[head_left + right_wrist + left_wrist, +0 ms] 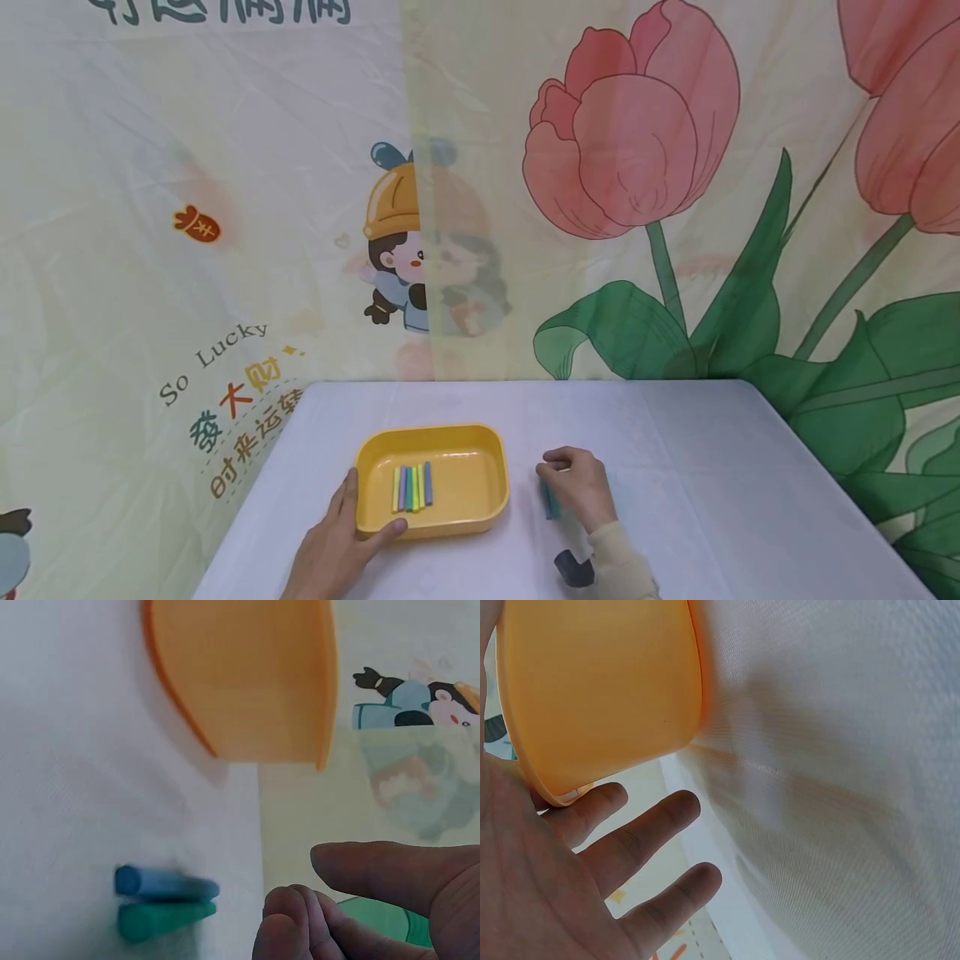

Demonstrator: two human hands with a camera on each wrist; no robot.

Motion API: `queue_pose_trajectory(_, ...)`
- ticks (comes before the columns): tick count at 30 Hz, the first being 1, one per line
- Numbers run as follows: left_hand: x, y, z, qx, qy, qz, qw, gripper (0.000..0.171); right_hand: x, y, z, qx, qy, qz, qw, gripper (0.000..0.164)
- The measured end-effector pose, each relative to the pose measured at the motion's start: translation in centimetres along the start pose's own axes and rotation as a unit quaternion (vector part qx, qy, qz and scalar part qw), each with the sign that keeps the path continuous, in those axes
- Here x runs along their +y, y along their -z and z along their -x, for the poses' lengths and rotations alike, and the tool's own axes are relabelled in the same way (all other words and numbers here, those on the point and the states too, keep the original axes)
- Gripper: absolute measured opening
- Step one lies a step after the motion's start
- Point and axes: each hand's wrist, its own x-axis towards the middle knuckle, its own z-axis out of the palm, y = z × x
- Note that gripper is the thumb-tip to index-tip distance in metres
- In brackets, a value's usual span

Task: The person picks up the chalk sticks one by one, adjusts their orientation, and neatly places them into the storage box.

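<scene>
A yellow tray stands on the table, with several coloured chalk sticks lined up side by side in its left half. At the tray's front left corner, my left hand holds the rim, thumb over the front edge and fingers along the outer side. In the left wrist view, three fingers extend below the tray. Right of the tray, my right hand hovers over a blue chalk stick and a green chalk stick lying together. A gap separates its thumb and fingertips, with nothing between.
A white cloth covers the table. Behind it hangs a printed curtain with tulips and a cartoon figure. A dark angular object shows beside the right sleeve.
</scene>
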Motion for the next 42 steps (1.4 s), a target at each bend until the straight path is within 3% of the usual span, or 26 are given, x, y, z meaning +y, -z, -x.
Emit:
queue_pose_trajectory(15,0.0,0.0,0.0,0.001,0.000,-0.001,1.0000,0.134,2.7,-0.3,-0.5,-0.002,-0.019,0.054,0.998,0.028)
queue_pose_trajectory(29,0.0,-0.1,-0.2,0.001,0.003,-0.003,1.0000,0.135,2.3,-1.4,-0.5,0.007,-0.023,0.084,0.996,0.017)
queue_pose_trajectory(42,0.1,-0.2,-0.1,0.001,0.007,-0.002,1.0000,0.136,1.3,-1.8,0.1,0.013,-0.018,0.114,0.993,0.016)
